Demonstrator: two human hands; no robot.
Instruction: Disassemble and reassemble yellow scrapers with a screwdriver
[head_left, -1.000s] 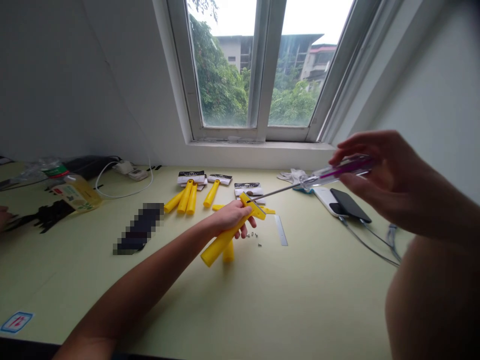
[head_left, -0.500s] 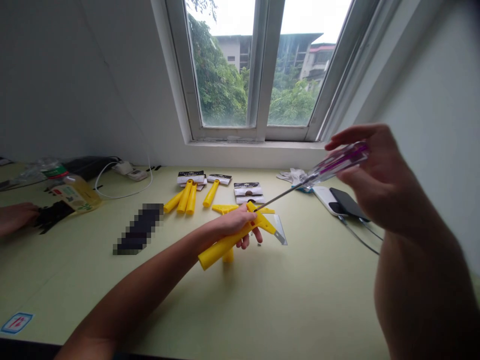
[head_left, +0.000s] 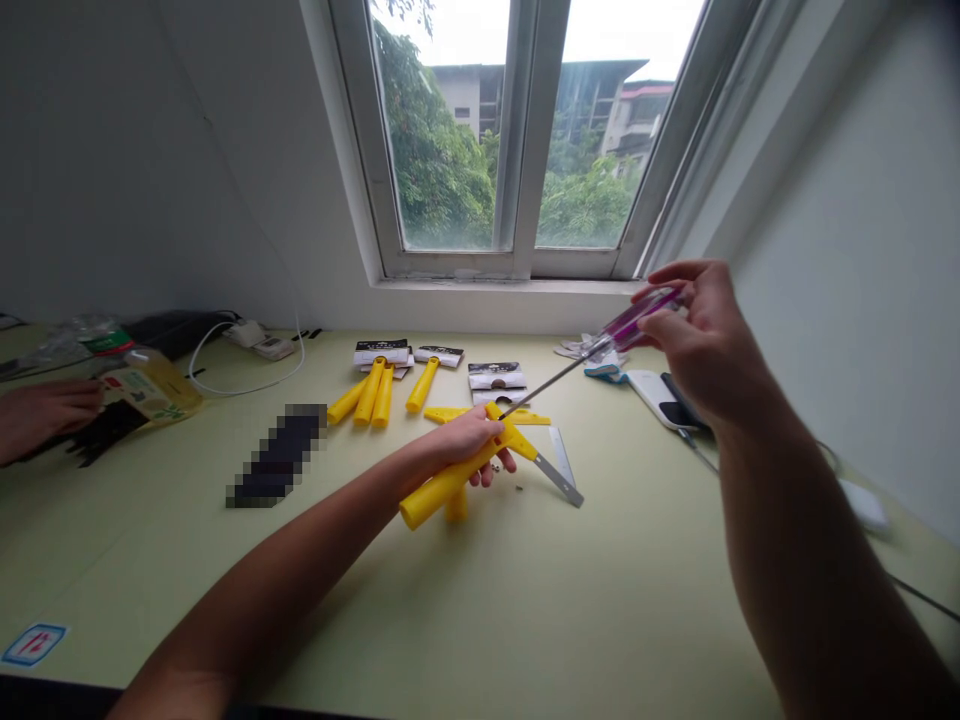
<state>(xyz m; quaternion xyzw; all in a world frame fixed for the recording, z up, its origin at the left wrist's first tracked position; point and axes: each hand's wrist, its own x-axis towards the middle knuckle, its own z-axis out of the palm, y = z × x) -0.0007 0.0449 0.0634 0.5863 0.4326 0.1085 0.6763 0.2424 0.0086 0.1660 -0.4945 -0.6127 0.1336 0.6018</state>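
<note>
My left hand (head_left: 469, 440) is shut on a yellow plastic handle (head_left: 442, 490) of a scraper-like tool, whose yellow head (head_left: 517, 440) and narrow metal blade (head_left: 559, 482) reach toward the lower right. Raised at the right, my right hand (head_left: 697, 340) pinches a screwdriver with a clear and purple handle (head_left: 637, 318). Its thin steel shaft (head_left: 547, 382) slants down, and its tip is close to the yellow head, near my left fingers. Several tiny screws (head_left: 517, 488) lie on the table just below my left hand.
Several loose yellow handles (head_left: 367, 395) and packaging cards (head_left: 382, 355) sit near the window wall. A metal ruler (head_left: 559, 450) lies beside the blade. Another person's hand (head_left: 45, 412) is at the far left by a bottle (head_left: 154, 388). A phone on a white pad (head_left: 664, 400) lies right.
My right hand has moved left and lower, with the screwdriver tilted more steeply. The yellow tool has turned, showing its blade toward the lower right. The other person's hand has come further in from the left.
</note>
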